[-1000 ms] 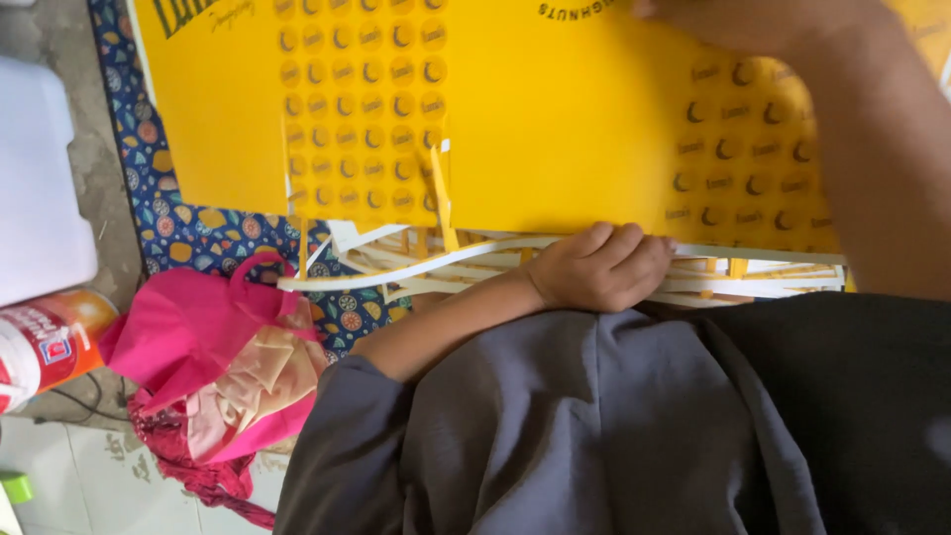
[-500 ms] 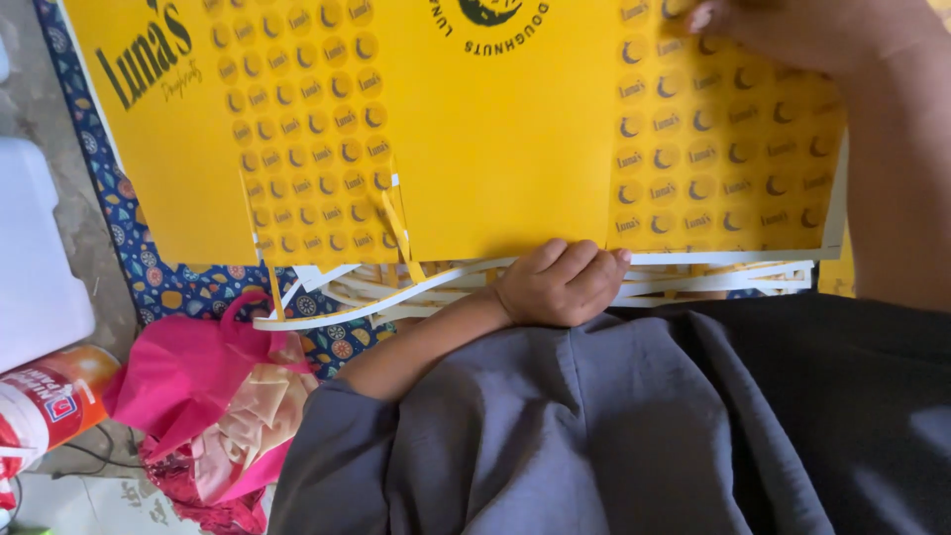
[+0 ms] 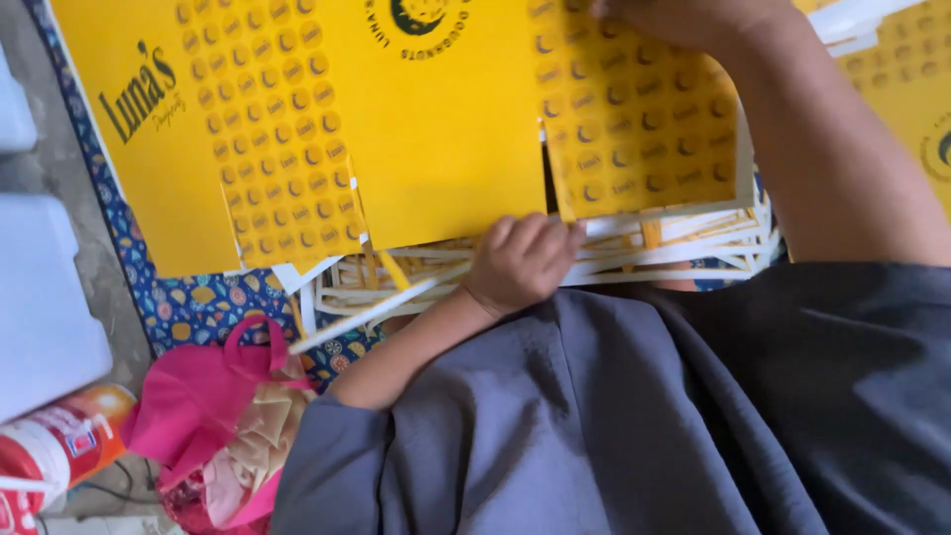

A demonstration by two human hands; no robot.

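Change since earlier frame: yellow die-cut cardboard sheet lay lower and further right in the frame than a second before, with more of its printed upper area in view; left hand had slid leftward along the sheet's lower edge.
Left hand: centre of frame, fingers curled shut, knuckles resting at the lower edge of the sheet, over the strips; whether it pinched anything could not be told.
Right hand: top edge of frame, right of centre, pressed flat on the sheet's patterned panel; fingers cut off by the frame, so grip could not be told.
Yellow sheet: spread across the upper half of the frame, on a blue patterned cloth.
White and yellow offcut strips: heaped below the sheet, centre to right.
Pink bag: lower left, on the cloth's edge.
Red and orange canister: lower left corner, lying on its side.
White container: left edge.
Grey garment: lower right.
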